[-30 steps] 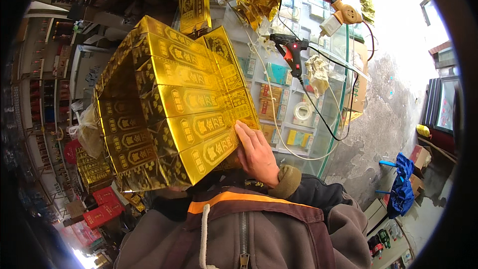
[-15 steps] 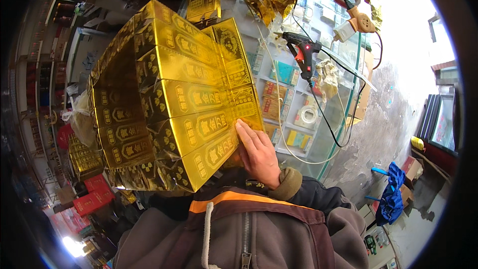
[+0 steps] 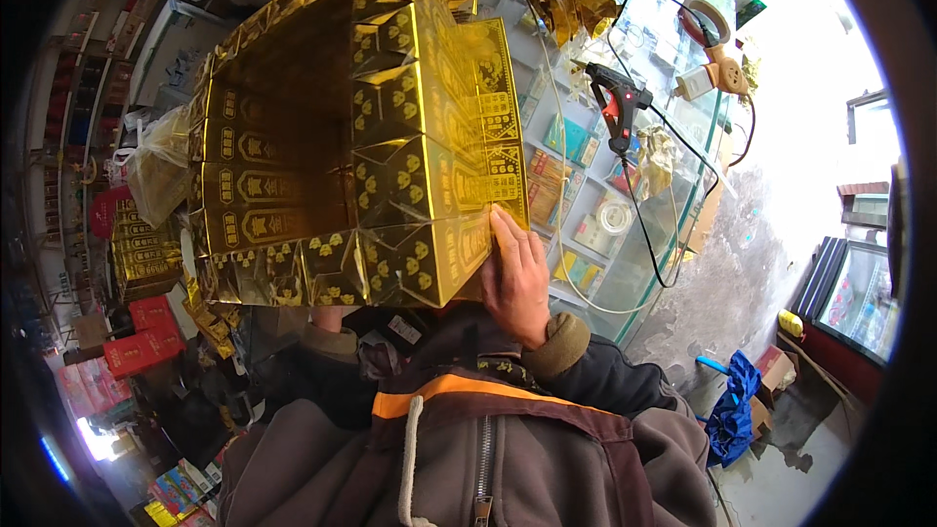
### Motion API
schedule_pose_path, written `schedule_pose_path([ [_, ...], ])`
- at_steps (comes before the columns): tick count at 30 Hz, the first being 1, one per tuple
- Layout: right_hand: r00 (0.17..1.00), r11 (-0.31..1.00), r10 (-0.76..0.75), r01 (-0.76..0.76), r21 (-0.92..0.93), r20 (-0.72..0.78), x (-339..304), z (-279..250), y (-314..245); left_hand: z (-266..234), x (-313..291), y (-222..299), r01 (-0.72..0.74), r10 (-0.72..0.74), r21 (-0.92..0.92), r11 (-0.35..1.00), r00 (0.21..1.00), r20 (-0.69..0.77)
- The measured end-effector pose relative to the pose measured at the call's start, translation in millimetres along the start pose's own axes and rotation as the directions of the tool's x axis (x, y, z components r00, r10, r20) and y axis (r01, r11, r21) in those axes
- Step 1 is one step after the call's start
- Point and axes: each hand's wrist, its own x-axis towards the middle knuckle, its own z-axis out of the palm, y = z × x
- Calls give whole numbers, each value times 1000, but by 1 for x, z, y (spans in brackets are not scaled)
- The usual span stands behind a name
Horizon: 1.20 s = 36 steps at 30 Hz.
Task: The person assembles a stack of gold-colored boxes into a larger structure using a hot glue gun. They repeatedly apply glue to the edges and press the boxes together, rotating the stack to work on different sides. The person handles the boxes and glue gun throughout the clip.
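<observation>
A large gold foil-paper box, built of folded gold blocks with dark patterned ends, is tilted before me, its hollow opening turned left. My right hand is closed on its lower right edge, the fingers long and close together on the gold side; its thumb is hidden. Under the box's near lower side, only a bit of my left hand shows by the cuff, and its fingers are hidden. To the right, a black and red hot glue gun with a lit red light lies on the glass counter.
Crumpled gold foil, a tape roll and a power socket with cables lie on the counter's far part. A plastic bag, red boxes and stocked shelves are at left. A blue folded umbrella stands at right.
The box has swung so that its opening faces me more, and its near end has risen. My left hand has come partly into sight beneath it. The right hand stays on the edge.
</observation>
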Motion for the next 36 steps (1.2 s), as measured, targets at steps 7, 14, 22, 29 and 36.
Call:
schedule_pose_path([
  [7, 999, 997, 7, -11, -76, -53, -4, 2, -1, -2, 14, 19, -87, 83, 123, 989, 996, 35],
  [14, 996, 998, 16, -21, -56, -86, -8, 3, -1, -21, 26, 49, -154, 210, 344, 926, 969, -130],
  [22, 994, 1000, 23, -23, 3, -103, -12, 2, 1, -10, 31, 35, -7, -13, -88, 996, 976, -219],
  [29, 991, 1000, 20, -18, 16, -131, -12, 3, 1, -13, 35, 24, -37, 23, -100, 994, 991, -134],
  [36, 990, 1000, 20, -17, 24, -141, -13, 3, 1, -10, 28, 18, -45, 30, -100, 994, 989, -147],
])
